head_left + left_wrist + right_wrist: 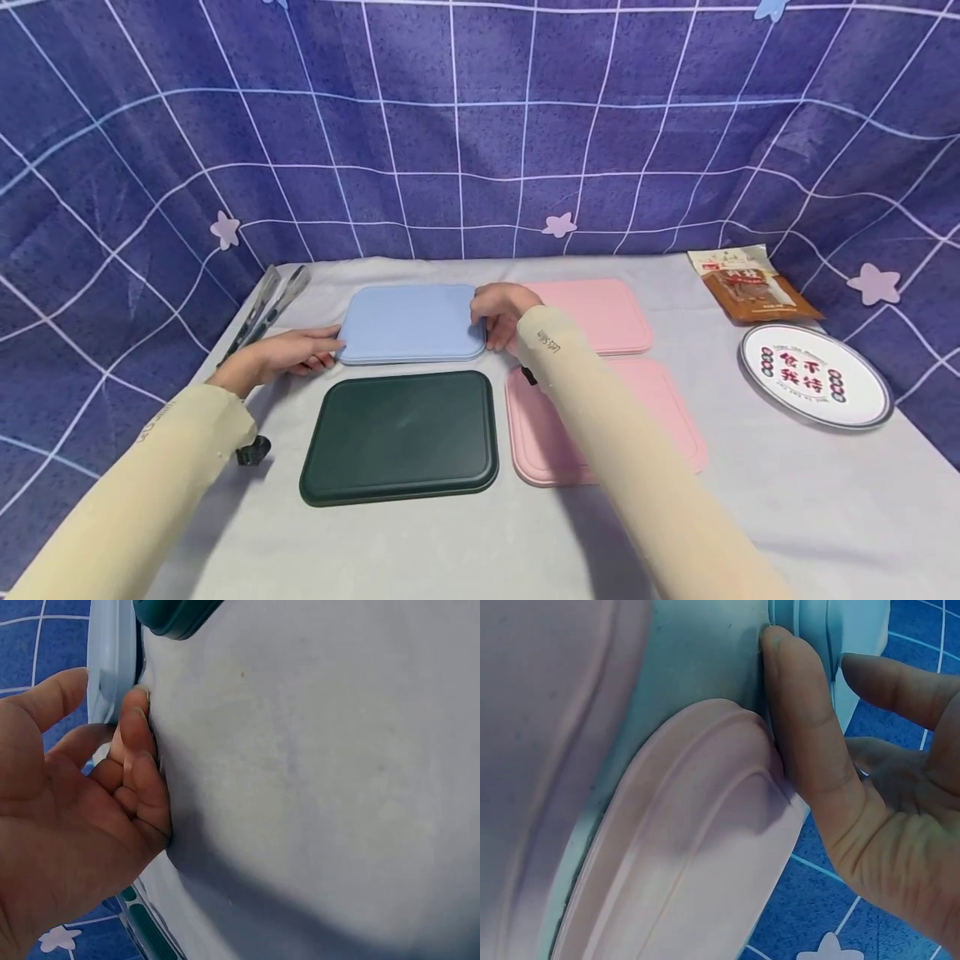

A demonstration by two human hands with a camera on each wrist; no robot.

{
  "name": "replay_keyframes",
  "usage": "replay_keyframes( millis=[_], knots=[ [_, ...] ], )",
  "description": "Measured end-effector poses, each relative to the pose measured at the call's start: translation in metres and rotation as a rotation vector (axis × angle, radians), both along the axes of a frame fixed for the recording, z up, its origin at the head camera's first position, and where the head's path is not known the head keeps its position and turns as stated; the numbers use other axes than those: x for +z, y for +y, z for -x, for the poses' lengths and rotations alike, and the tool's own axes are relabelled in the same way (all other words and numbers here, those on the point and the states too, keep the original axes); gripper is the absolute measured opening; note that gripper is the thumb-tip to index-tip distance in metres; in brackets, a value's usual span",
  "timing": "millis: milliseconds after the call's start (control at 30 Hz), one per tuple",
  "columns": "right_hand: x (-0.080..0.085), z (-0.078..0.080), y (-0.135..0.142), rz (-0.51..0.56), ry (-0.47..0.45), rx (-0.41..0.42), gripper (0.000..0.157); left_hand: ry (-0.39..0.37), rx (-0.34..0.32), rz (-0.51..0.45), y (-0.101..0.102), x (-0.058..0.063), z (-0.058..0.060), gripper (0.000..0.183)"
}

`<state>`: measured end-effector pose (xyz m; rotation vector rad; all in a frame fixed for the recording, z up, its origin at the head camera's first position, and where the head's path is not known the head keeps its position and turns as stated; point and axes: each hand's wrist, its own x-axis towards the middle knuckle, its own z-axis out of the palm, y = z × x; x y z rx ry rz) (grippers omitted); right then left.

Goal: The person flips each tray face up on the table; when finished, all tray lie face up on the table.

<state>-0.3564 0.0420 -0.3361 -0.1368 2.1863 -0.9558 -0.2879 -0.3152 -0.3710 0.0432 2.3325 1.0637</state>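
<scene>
In the head view, the light-blue board (408,321) lies on the cloth-covered surface (390,554), beyond the dark-green board (401,437) and left of the far pink board (600,317). The left hand (296,350) holds it near its close left corner and the right hand (506,308) at its right edge, the fingers narrowed about the rim. It is probably light, stiff plastic, smooth enough to slide and not easily broken; the raised rim at opposite ends looks the surest hold. Its underside is out of sight. The right sleeve (600,400) crosses the near pink board (543,442).

In the left wrist view, the light-blue board is a narrow strip, cut off at the top. The fingers (139,731) lie loosely bent on either side of it; their exact contact is partly hidden.

In the right wrist view, the fingers (802,712) straddle the rim; how hard they press I cannot tell. The light is dim, and the other fingers are mostly hidden.
</scene>
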Motion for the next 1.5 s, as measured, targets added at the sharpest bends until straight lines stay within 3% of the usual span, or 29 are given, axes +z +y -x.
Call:
replay_keyframes(
  millis=[400, 500, 600, 733, 867, 1267, 1500],
  knots=[
    [-0.002, 0.002, 0.001, -0.032, -0.009, -0.007, 0.045, -0.038, 0.070, -0.123, -0.006, -0.001, 0.000, 0.080],
    [-0.001, 0.001, 0.000, -0.038, -0.007, -0.006, 0.039, -0.022, 0.087, -0.136, -0.006, 0.001, 0.000, 0.081],
    [-0.001, 0.002, 0.001, -0.022, -0.016, -0.026, 0.046, 0.017, 0.101, -0.123, -0.002, 0.004, 0.000, 0.083],
    [-0.003, 0.006, 0.002, 0.024, -0.035, -0.061, 0.067, 0.069, 0.118, -0.080, 0.007, 0.013, 0.000, 0.088],
    [-0.005, 0.010, 0.002, 0.055, -0.055, -0.078, 0.078, 0.070, 0.139, -0.051, 0.018, 0.027, -0.002, 0.091],
    [-0.006, 0.006, 0.006, 0.098, -0.096, -0.081, 0.081, 0.112, 0.197, 0.028, 0.037, 0.052, -0.005, 0.090],
    [-0.005, 0.007, 0.011, 0.133, -0.091, -0.067, 0.084, 0.219, 0.198, 0.070, 0.049, 0.076, -0.009, 0.089]
  ],
)
